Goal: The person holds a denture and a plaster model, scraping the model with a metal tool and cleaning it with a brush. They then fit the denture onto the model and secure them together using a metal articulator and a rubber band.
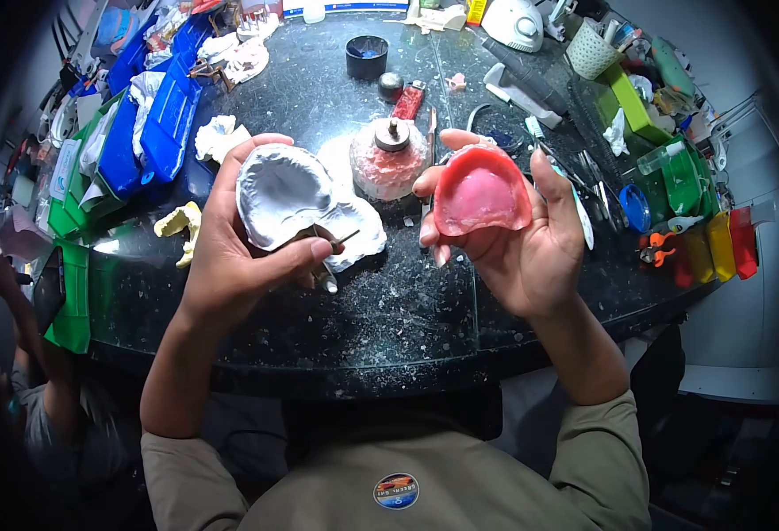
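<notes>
Head view, and both my hands are full: left hand [226, 243] grips the white cast [285, 196] plus a thin tool [349, 237], right hand [531, 257] cradles the pink plate [482, 190] by its edges. Cast and plate are up over the black table [389, 327], well apart, burner [390, 164] standing between them, red lighter [409, 99] just behind it.

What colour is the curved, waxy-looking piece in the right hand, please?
The waxy-looking piece is red with a pink middle, clearest in the head view.
</notes>
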A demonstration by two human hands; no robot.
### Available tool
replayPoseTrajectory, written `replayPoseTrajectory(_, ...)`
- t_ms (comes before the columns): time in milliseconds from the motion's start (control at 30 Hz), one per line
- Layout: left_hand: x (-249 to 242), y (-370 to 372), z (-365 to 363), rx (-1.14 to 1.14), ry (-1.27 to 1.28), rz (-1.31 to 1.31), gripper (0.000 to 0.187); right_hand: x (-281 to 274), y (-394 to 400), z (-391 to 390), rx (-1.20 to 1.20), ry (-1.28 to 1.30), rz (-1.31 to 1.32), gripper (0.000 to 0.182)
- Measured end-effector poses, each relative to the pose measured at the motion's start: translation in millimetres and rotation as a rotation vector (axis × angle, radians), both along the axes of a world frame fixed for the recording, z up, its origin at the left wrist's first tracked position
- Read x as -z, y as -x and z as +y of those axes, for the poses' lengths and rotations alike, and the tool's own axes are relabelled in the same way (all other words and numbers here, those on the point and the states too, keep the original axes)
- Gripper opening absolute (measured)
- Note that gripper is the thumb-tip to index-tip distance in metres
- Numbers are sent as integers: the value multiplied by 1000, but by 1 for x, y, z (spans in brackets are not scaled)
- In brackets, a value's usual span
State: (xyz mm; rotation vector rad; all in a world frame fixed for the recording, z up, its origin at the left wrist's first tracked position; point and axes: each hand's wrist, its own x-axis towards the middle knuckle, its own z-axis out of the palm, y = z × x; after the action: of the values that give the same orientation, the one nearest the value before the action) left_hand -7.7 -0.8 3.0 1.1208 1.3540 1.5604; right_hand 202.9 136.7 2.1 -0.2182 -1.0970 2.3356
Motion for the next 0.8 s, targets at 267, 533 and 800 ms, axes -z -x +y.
replayPoseTrajectory(267,-9,24,0,-130,138,228,59,2,0,1,-6,-60,25,61)
replayPoseTrajectory(533,4,59,5,-201,215,287,65,2,0,0,0,-64,35,59)
replayPoseTrajectory(800,3,57,7,-211,214,241,55,2,-1,0,8,-55,52,58)
